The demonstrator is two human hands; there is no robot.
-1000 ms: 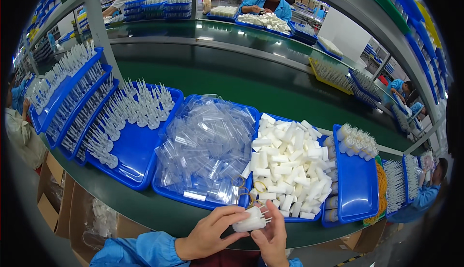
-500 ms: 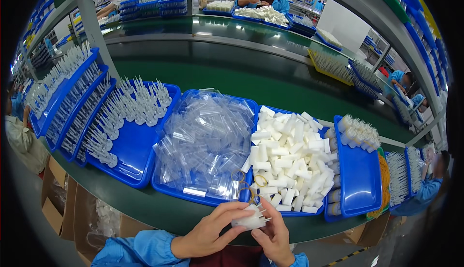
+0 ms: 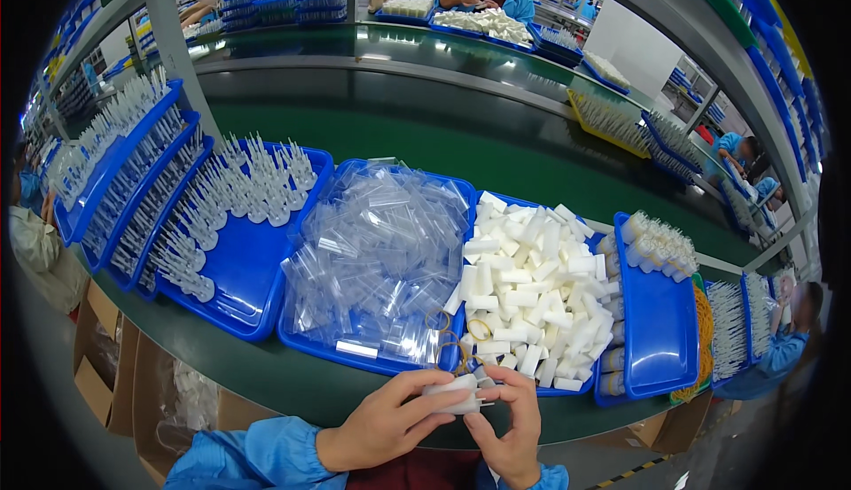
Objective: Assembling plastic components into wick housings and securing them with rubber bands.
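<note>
My left hand (image 3: 394, 415) is closed around a white pronged bundle (image 3: 450, 394), fingers on top and thumb beneath, in front of the trays. Thin prongs stick out of the bundle's right end. There my right hand (image 3: 510, 428) is closed, its bent fingers and thumb pinching the pronged end; the fingers partly hide it. Just beyond my hands is a blue tray heaped with white foam blocks (image 3: 523, 282). Beside it, a blue tray holds clear plastic sleeves (image 3: 381, 251). Tan rubber bands (image 3: 449, 339) lie at the border between these trays.
At left, stacked blue trays (image 3: 133, 189) carry upright thin-stemmed white pieces (image 3: 266, 184). To the right stand a blue tray (image 3: 660, 330) with wrapped bundles and a heap of yellow bands (image 3: 705, 335). A green conveyor belt (image 3: 399, 122) runs behind; co-workers sit beyond it. Cardboard boxes (image 3: 151, 392) stand below left.
My right fingers have bent in closer over the prongs, which stood more exposed before. The bundle has turned slightly in my left hand and now looks more level.
</note>
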